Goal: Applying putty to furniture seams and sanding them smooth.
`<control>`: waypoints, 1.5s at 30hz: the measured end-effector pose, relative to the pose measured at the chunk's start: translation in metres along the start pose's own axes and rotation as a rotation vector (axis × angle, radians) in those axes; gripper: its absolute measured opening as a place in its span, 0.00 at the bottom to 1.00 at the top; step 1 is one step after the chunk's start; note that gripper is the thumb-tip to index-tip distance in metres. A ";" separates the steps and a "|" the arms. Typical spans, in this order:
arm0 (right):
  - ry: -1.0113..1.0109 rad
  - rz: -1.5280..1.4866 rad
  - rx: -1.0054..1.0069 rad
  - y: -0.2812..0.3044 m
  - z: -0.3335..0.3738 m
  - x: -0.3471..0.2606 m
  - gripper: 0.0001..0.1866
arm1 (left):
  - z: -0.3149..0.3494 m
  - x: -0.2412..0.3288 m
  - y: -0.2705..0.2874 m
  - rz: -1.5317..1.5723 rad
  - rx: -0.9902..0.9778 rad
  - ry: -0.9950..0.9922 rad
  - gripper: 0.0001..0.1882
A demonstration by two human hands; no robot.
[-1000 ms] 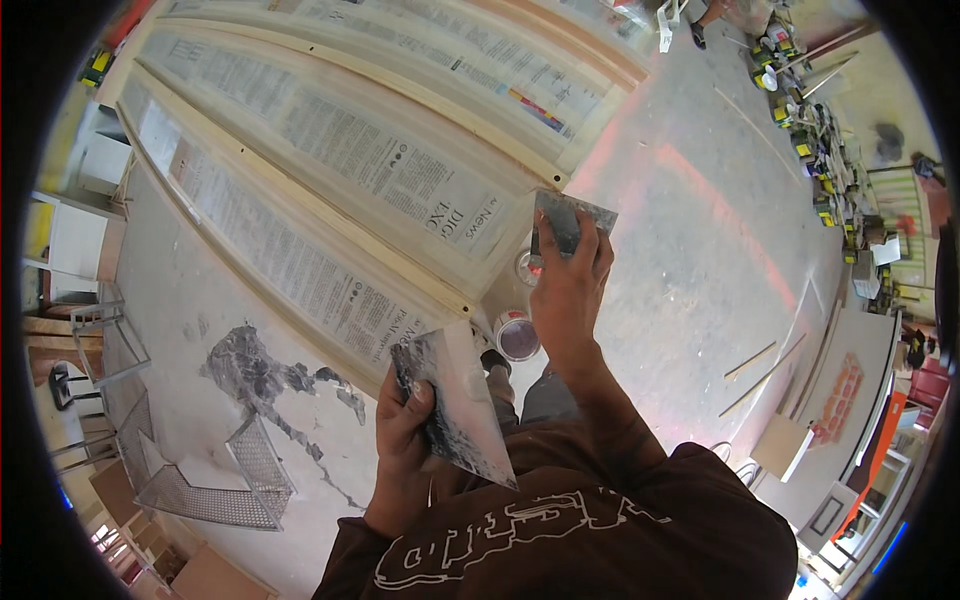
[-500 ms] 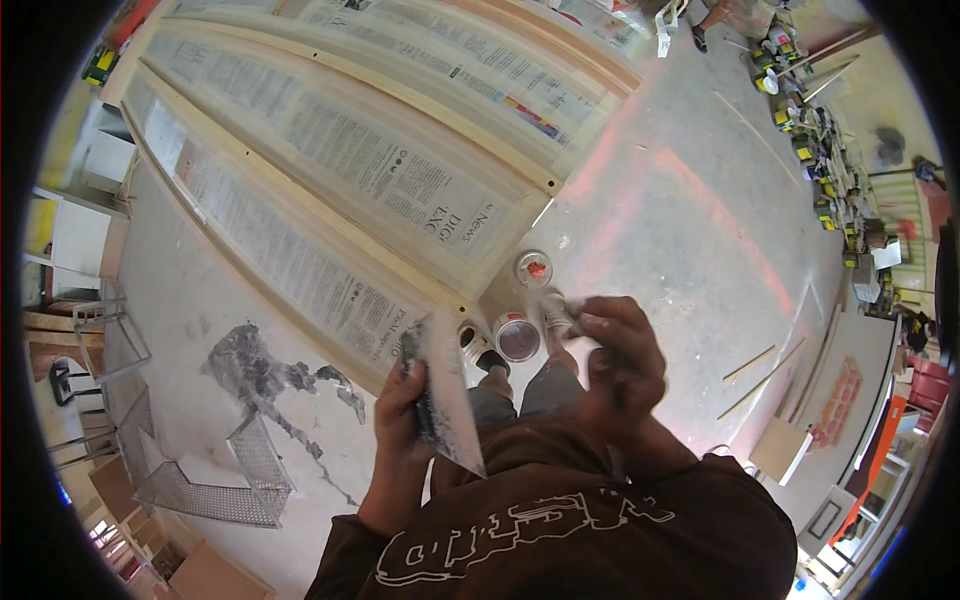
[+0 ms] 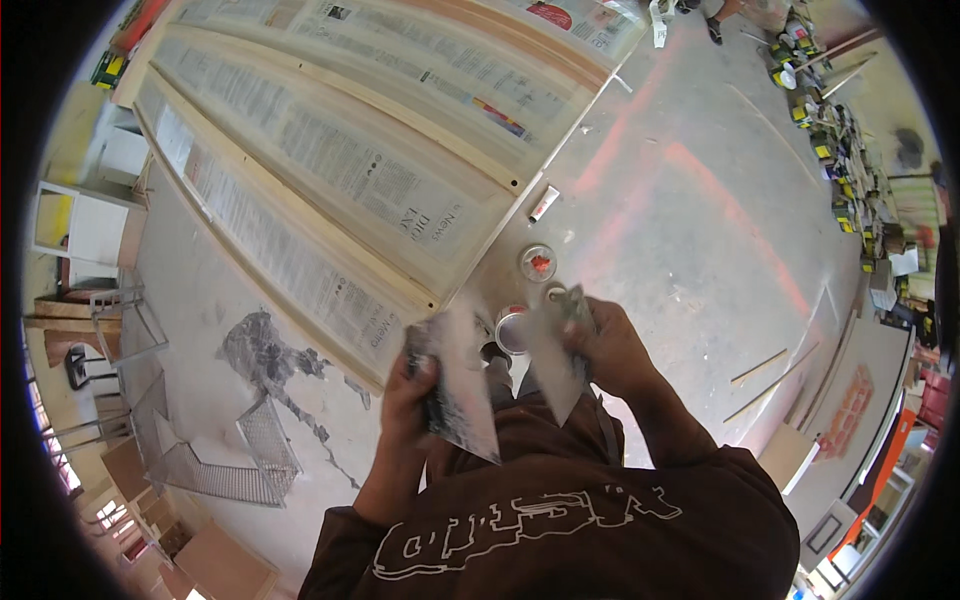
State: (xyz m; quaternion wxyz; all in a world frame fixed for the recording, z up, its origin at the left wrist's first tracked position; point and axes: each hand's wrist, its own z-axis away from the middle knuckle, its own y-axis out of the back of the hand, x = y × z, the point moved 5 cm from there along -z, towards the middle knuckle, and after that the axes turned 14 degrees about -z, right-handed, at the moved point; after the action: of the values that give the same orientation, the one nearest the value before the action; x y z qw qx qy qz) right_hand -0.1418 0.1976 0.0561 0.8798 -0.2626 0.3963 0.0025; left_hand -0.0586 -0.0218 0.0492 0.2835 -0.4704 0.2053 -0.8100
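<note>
My left hand [image 3: 402, 392] grips a thin flat plate [image 3: 466, 405] by its left edge. The plate is pale, with dark and whitish smears, and tilts in front of my body. Close to its right, my right hand [image 3: 612, 345] is closed on a grey flat scraper blade [image 3: 553, 365], which points down toward my waist. A small gap shows between plate and blade. Beyond my hands stand an open tin [image 3: 511, 330] and a round lid [image 3: 538, 263] with orange-red paste on it. My right fingers are partly hidden and blurred.
A large ribbed panel [image 3: 462, 240], with newspaper between its pale wooden strips, fills the far left. A tube [image 3: 544, 204] lies by its edge. Mesh metal frames [image 3: 222, 478] stand at left; thin sticks [image 3: 768, 385] lie at right. A person's foot [image 3: 714, 30] shows far off.
My right hand has lowered and turned, so its blade now shows beside the plate. My left hand has shifted slightly right with the plate. The tube has come into sight.
</note>
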 end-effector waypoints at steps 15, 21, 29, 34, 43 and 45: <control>0.280 0.460 0.044 0.101 -0.075 -0.131 0.14 | 0.042 -0.008 -0.063 0.138 0.477 -0.336 0.19; 0.431 0.615 0.078 0.115 -0.134 -0.157 0.14 | 0.049 -0.037 -0.111 0.207 0.402 -0.383 0.21; 0.593 0.716 -0.122 0.094 -0.163 -0.140 0.16 | 0.061 -0.051 -0.118 0.284 0.495 -0.418 0.21; 0.611 0.779 -0.179 0.073 -0.164 -0.142 0.17 | 0.065 -0.055 -0.124 0.290 0.487 -0.445 0.21; 0.730 0.926 -0.258 0.044 -0.164 -0.150 0.17 | 0.062 -0.061 -0.134 0.284 0.504 -0.427 0.21; 0.603 0.742 -0.295 0.036 -0.156 -0.159 0.16 | 0.059 -0.061 -0.140 0.282 0.498 -0.409 0.21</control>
State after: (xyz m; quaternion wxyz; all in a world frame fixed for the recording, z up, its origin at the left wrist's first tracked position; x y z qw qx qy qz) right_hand -0.3673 0.1888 0.0651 0.6192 -0.2147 0.6952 0.2955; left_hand -0.0198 0.1195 0.1218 0.5340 -0.5063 0.0034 -0.6771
